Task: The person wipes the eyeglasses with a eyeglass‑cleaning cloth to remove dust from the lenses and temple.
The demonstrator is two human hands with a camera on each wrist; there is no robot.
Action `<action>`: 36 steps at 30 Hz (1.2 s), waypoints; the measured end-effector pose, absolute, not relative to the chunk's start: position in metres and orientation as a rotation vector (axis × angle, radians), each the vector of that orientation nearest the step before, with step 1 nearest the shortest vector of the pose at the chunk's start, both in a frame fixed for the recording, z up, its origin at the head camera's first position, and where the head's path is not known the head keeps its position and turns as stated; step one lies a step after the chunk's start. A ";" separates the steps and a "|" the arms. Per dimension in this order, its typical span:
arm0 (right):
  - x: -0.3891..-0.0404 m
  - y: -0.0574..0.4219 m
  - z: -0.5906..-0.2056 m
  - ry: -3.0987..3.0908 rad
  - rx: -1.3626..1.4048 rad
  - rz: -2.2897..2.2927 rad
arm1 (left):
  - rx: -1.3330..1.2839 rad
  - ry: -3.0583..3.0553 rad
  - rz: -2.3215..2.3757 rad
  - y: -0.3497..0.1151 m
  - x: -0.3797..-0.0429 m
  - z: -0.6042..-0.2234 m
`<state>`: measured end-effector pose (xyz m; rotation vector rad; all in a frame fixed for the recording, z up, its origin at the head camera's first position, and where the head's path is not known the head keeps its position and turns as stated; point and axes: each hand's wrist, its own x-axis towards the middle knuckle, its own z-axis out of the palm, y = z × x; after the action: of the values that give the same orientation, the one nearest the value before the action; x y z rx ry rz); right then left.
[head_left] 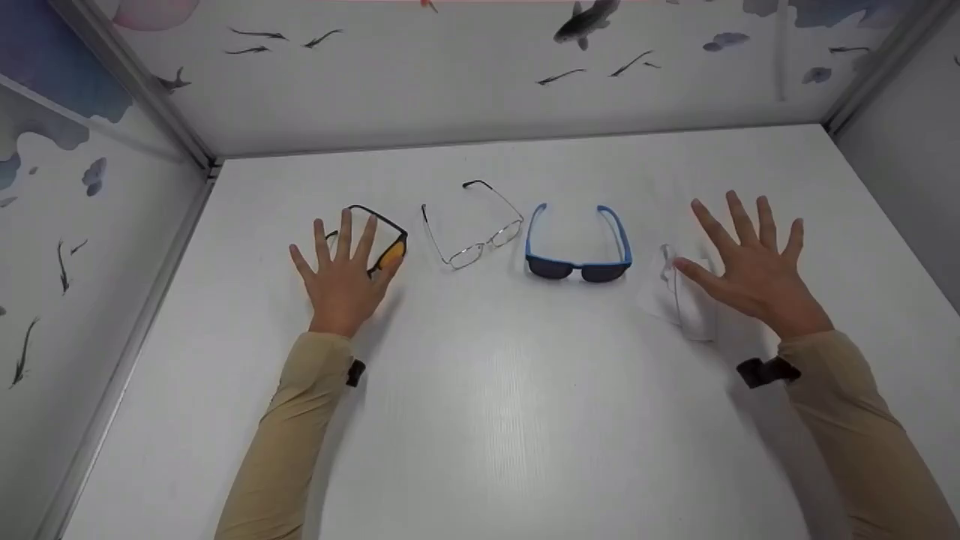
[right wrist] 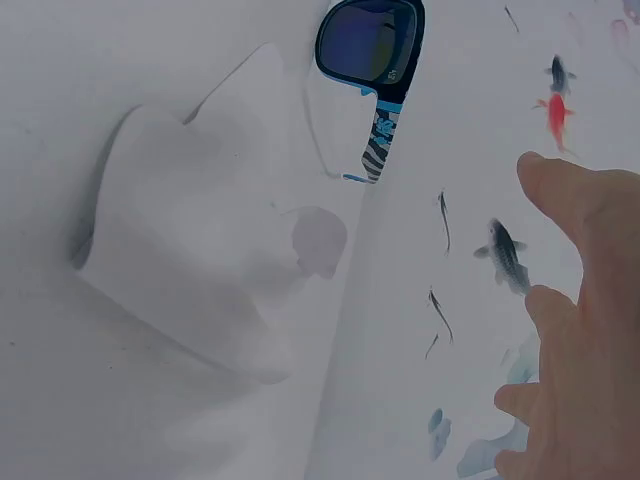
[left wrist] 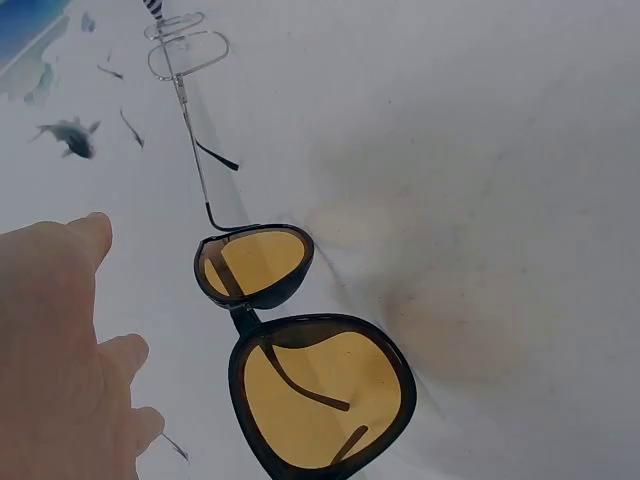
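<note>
Your left hand is spread, gripping nothing, over the black-framed, yellow-lensed glasses, toward the table's left edge. Your right hand, likewise spread and unburdened, is by the thin white cloth-like sheet, toward the right edge. Between lie silver wire-rimmed glasses and blue-and-black sunglasses. Advisable: grip glasses by their frames.

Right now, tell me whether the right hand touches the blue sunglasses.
Apart: the head view shows a clear gap between the right hand and the blue sunglasses.
</note>
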<state>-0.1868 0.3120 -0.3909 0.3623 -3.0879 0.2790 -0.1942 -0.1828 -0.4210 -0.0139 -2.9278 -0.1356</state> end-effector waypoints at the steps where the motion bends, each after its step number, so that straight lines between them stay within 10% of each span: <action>1: -0.187 0.311 -0.390 -3.092 0.362 0.274 | -0.009 -2.924 -0.142 -0.183 -0.194 -0.421; 36: -0.179 0.312 -0.405 -3.381 0.512 0.436 | -0.542 -3.142 -0.209 -0.226 -0.191 -0.427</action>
<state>-0.1792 0.3116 -0.4050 0.5115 -3.3807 0.4358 -0.1913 -0.2257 -0.4265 -0.5418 -3.1425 -0.2094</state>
